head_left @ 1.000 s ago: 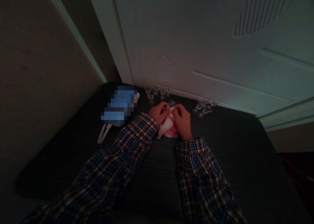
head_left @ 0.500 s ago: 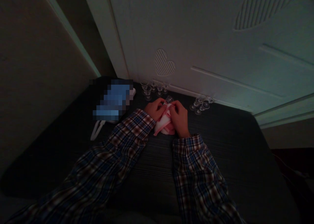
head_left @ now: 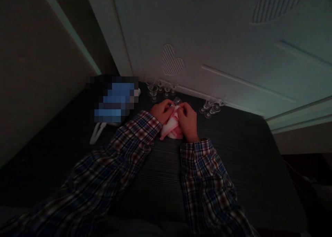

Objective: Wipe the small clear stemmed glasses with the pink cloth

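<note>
A pink and white cloth (head_left: 171, 127) hangs bunched between my two hands at the middle of the dark table. My left hand (head_left: 162, 111) is closed, its fingers pinching the cloth's upper left side. On the other side, my right hand (head_left: 188, 121) is curled over the cloth with the fingertips bent inward. Just beyond the fingertips shows part of a small clear glass (head_left: 177, 100), partly hidden by the cloth and fingers. Which fingers touch the glass itself I cannot tell in the dim light.
Several small stemmed glasses (head_left: 153, 91) stand behind my left hand, near a white panel (head_left: 220, 39) with heart reliefs. More small glasses (head_left: 208, 113) are grouped on the right. A blurred-out device (head_left: 116, 98) with a white cable (head_left: 97, 131) lies on the left of the dark table (head_left: 241, 154).
The whole view has shifted slightly, so things sit a little higher in the picture. Both hands stay on the cloth, with only small finger movement.
</note>
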